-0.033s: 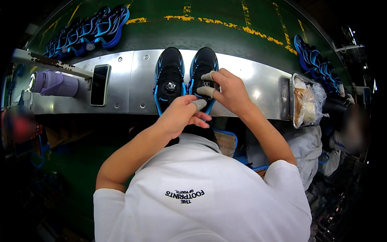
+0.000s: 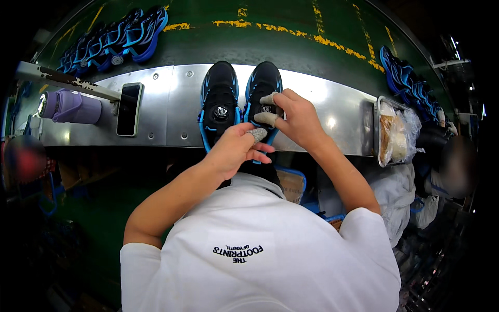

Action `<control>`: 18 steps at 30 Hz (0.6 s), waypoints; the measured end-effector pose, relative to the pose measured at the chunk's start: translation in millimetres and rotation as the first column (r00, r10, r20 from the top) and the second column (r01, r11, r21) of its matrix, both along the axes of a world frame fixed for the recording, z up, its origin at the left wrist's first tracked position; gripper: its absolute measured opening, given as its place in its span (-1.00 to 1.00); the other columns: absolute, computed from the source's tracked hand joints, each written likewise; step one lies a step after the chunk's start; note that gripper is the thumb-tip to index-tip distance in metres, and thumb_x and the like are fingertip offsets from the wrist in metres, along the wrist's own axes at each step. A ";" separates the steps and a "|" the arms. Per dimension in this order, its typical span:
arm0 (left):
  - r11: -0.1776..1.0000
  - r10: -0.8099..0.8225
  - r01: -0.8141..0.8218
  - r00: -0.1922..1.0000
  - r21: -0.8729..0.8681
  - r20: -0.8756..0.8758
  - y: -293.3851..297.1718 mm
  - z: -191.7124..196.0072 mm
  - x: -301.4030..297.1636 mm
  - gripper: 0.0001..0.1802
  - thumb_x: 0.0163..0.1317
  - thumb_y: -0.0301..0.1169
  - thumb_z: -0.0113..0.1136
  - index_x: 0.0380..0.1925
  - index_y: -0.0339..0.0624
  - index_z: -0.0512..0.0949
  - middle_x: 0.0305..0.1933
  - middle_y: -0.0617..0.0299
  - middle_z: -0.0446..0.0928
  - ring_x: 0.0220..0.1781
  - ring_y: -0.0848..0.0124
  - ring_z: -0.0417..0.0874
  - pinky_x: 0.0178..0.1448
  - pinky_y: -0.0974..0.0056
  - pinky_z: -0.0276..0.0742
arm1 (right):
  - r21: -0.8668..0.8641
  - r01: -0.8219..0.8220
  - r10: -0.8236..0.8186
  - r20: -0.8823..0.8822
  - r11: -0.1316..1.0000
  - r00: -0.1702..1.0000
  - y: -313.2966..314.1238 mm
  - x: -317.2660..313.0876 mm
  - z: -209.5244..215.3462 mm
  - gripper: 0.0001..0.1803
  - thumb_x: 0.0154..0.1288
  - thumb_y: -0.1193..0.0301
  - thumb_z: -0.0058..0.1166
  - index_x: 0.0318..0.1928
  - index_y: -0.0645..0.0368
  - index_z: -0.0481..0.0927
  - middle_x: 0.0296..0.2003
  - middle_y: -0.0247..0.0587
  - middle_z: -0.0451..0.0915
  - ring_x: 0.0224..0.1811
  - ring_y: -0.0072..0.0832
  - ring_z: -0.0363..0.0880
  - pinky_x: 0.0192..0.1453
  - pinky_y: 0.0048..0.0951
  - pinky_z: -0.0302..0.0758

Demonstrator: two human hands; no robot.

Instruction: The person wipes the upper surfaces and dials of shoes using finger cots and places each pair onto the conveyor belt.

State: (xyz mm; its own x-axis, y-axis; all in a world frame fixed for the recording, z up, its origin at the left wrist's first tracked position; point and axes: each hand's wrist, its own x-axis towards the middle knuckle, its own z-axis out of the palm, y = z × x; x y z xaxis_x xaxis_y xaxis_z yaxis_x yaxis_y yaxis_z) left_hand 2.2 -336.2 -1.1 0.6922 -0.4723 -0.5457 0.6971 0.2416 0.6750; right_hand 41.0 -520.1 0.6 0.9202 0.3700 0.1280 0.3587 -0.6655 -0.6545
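On the long steel bench (image 2: 166, 112), the right hand (image 2: 299, 119) closes taped fingers (image 2: 267, 99) over the right black-and-blue sneaker (image 2: 261, 86); the left hand (image 2: 234, 148) curls at its heel, beside the matching left sneaker (image 2: 219, 99).

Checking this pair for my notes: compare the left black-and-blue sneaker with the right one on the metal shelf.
The left black-and-blue sneaker lies untouched, its round dial exposed. The right black-and-blue sneaker is gripped by the right hand, its dial partly covered, with the left hand at its heel. Both point away, side by side.
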 end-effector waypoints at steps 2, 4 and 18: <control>0.997 0.066 -0.066 0.998 -0.042 0.000 -5.4 -4.1 -1.3 -0.67 0.41 -0.47 -0.07 0.10 -0.42 0.36 0.02 0.04 0.48 0.02 0.23 0.65 -0.13 0.25 0.69 | 0.059 -0.111 0.113 -0.047 0.992 0.992 -9.3 9.0 6.6 -0.63 0.09 0.39 0.33 -0.04 0.01 0.65 -0.33 -0.15 0.50 -0.27 -0.27 0.54 -0.17 -0.33 0.50; 0.998 0.062 -0.062 0.998 -0.005 -0.004 -6.9 -6.0 3.1 -0.68 0.41 -0.48 -0.08 0.11 -0.41 0.36 0.04 0.04 0.49 0.04 0.21 0.65 -0.18 0.28 0.71 | 0.119 -0.205 0.216 -0.090 0.972 0.972 -15.4 13.0 7.3 -0.62 0.10 0.41 0.33 -0.01 0.03 0.66 -0.32 -0.17 0.52 -0.29 -0.35 0.54 -0.18 -0.38 0.49; 0.997 -0.065 0.068 0.996 0.037 -0.066 -10.6 -11.5 14.3 -0.69 0.41 -0.44 -0.04 0.08 -0.36 0.42 0.04 0.08 0.50 0.03 0.25 0.66 -0.35 0.32 0.74 | 0.080 -0.091 0.101 -0.133 0.993 0.986 -11.7 4.1 -3.4 -0.55 0.08 0.49 0.29 0.05 -0.01 0.65 -0.28 -0.23 0.51 -0.20 -0.39 0.54 -0.13 -0.42 0.49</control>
